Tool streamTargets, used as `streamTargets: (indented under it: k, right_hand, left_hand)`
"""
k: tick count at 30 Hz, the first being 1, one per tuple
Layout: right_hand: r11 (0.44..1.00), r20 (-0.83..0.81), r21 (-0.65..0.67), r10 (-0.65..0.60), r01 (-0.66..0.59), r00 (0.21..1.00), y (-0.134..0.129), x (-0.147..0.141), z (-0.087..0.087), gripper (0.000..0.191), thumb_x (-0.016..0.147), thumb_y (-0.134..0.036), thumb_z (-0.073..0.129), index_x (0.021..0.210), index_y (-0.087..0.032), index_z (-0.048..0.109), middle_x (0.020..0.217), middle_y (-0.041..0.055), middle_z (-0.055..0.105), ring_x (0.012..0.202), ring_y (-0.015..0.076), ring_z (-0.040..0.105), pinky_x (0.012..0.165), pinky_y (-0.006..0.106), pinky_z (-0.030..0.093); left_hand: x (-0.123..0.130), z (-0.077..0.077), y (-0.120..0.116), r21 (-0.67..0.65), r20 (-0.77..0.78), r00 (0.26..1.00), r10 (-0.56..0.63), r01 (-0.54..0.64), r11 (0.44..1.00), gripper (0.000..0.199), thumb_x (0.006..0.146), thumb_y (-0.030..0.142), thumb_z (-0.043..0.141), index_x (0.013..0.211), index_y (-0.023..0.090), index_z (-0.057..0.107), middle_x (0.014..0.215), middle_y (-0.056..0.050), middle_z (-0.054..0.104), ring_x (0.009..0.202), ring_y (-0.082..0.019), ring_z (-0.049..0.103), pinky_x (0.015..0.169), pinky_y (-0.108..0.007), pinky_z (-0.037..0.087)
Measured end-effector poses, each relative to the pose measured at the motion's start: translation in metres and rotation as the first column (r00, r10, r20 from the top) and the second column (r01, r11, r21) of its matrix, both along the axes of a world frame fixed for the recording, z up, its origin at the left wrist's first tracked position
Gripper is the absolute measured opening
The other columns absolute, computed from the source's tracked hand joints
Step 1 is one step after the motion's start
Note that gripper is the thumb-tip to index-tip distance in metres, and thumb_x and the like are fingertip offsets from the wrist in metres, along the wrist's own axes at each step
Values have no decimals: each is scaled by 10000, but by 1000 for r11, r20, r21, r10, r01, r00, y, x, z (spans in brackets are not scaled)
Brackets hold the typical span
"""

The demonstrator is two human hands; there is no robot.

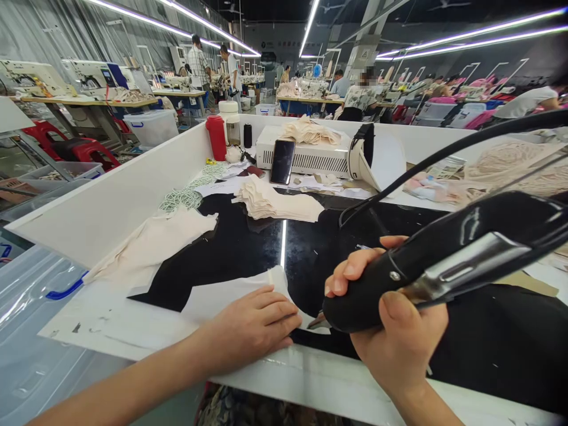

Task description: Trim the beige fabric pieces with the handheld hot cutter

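Observation:
My right hand (pixel 399 331) is wrapped round a thick black handheld tool (pixel 444 248) with a long metal lever and a cable at its back. The tool's narrow metal tip (pixel 318 321) points down at the edge of a white fabric piece (pixel 222 296) on the black table surface. My left hand (pixel 255 322) lies flat on that piece, fingers stretched out and holding nothing. Whether the tip touches the fabric I cannot tell. Farther back lies a stack of cream fabric pieces (pixel 279 204). More cream pieces (pixel 164 242) are spread at the left.
A white vented box (pixel 306 157) with fabric on top stands behind a leaning phone (pixel 283 161). Green cord (pixel 181 198), a red container (pixel 216 137) and a black cable (pixel 399 177) are around. A white wall (pixel 110 195) borders the left side. People work at distant sewing tables.

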State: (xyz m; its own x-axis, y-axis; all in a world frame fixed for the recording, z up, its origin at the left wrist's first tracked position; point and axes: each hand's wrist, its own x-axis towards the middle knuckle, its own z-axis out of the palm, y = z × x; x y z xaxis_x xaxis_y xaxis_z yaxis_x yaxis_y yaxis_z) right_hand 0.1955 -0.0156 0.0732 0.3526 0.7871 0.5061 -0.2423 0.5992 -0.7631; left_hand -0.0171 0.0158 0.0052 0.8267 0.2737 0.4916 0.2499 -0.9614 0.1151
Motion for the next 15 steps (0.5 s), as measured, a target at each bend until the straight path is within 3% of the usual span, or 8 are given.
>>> streamTargets:
  k: [7,15]
  right_hand:
    - [999,22,-38,-8,9,1000,-3,-1,-4,385,980,-441,948,1262,-318,715,895,-51,753,682,157,729,638,295,659]
    - [998,-43,-20,-65,64,997,-5,6,5,451,863,-459,1033,1192,-300,768,832,-40,747,620,168,707,577,300,639]
  left_hand:
    - [0,0,1,-12,-15,1000,-6,5,1000,268,1207,310,675,1377,115,741,1291,-123,835,1239,-243,789,1292,-442,574]
    - [0,1,0,7,-34,999,-3,3,1000,264,1210,293,666,1385,108,735,1306,-122,839,1233,-254,790,1284,-470,593]
